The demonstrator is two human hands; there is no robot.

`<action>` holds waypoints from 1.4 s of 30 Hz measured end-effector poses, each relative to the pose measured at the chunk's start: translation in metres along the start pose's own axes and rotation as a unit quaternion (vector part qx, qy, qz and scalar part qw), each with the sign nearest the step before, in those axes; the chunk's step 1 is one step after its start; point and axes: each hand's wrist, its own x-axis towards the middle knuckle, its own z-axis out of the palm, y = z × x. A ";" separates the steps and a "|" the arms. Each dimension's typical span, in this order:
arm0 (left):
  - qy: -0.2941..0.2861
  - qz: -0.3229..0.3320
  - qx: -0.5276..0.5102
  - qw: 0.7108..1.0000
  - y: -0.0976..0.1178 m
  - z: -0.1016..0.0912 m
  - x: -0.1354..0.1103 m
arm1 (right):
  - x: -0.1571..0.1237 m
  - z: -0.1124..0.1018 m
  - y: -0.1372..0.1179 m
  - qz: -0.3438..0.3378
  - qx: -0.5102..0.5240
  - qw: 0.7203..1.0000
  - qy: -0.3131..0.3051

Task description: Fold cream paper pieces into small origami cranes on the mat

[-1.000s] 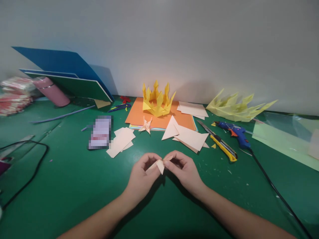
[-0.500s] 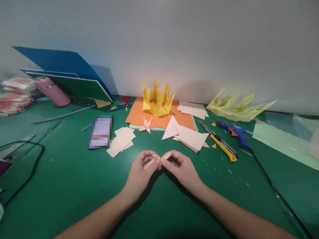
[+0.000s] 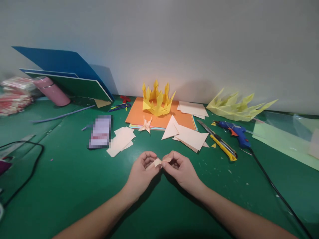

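Green table (image 3: 74, 186), grey wall behind. Grip: left hand (image 3: 141, 171) and right hand (image 3: 180, 169) each pinched closed on one end of a small cream paper piece (image 3: 157, 162), held just above the table. It looks only part-folded. Beyond the piece: cream offcuts (image 3: 191, 136) and a yellow paper crown (image 3: 157, 98). Right of it: utility knife (image 3: 223, 145). Nothing obstructs the hands.

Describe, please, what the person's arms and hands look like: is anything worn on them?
The left hand and right hand are bare: no gloves, and no ring, watch or bracelet shows. The left forearm and right forearm are bare too, with no sleeve in view down to the picture's lower edge.
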 end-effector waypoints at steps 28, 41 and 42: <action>-0.006 0.068 0.109 0.992 0.007 -0.008 0.001 | -0.003 -0.002 -0.001 -0.202 -0.122 0.971 -0.025; -0.006 -0.013 -0.032 0.999 0.004 -0.006 0.002 | -0.003 -0.004 0.002 -0.190 -0.100 0.977 -0.001; -0.007 -0.021 -0.040 0.999 0.004 -0.006 0.002 | -0.003 -0.004 0.002 -0.190 -0.100 0.977 0.001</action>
